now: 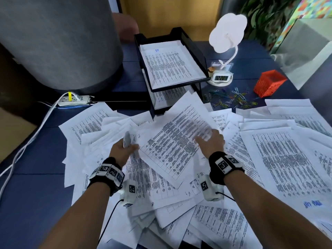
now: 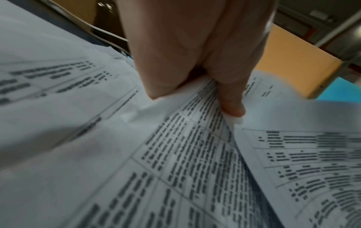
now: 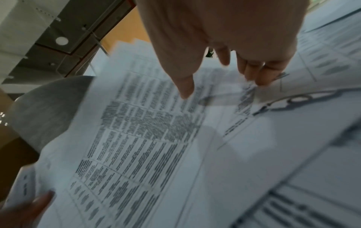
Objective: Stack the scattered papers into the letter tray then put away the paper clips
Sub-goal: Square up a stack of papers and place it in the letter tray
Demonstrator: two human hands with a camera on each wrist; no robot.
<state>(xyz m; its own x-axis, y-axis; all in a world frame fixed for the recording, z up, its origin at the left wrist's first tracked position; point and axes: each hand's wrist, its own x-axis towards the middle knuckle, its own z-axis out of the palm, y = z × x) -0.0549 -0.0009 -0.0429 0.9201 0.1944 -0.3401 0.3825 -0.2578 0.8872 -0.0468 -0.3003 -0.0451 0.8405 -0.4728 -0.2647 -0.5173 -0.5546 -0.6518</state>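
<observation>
Scattered papers (image 1: 179, 209) lie nearest, overlapping in a loose heap across the blue desk (image 1: 32, 194), with bare forearms reaching over them. Left hand (image 1: 124, 150) pinches the edge of a printed sheet (image 2: 185, 146) between thumb and curled fingers, as the left wrist view confirms. Right hand (image 1: 212, 141) hovers with fingers spread and relaxed, holding nothing, just over a tilted printed page (image 1: 177, 139); its fingertips are blurred. Black letter tray (image 1: 201, 51) stands at the far edge of the heap and already holds papers on its top tier. Coloured paper clips (image 1: 231, 99) lie loose on the desk right of the tray, near an orange mesh cup (image 1: 269, 83) and a small clock lamp (image 1: 222, 76).
</observation>
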